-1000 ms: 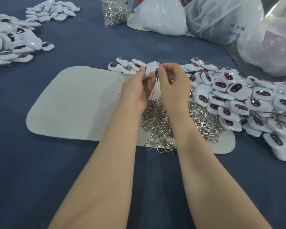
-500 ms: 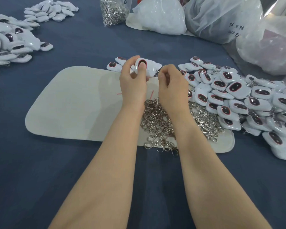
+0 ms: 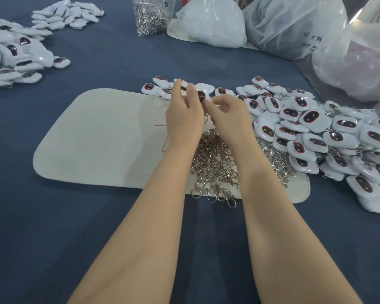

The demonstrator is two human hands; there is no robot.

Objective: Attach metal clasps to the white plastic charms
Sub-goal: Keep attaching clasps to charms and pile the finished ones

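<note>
Pinched above the far edge of the pale felt mat: one white plastic charm with a dark oval face, between fingers of left hand and right hand. Lowered and drawn closer together than a moment ago; likely hooking on one of the silver metal clasps heaped on the mat.

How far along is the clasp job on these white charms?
Partly done: clasps show among the charm pile on the right. In hand: left hand and right hand pinch one charm. Remaining: a heap of loose clasps on the mat, plus a bag of clasps.
</note>
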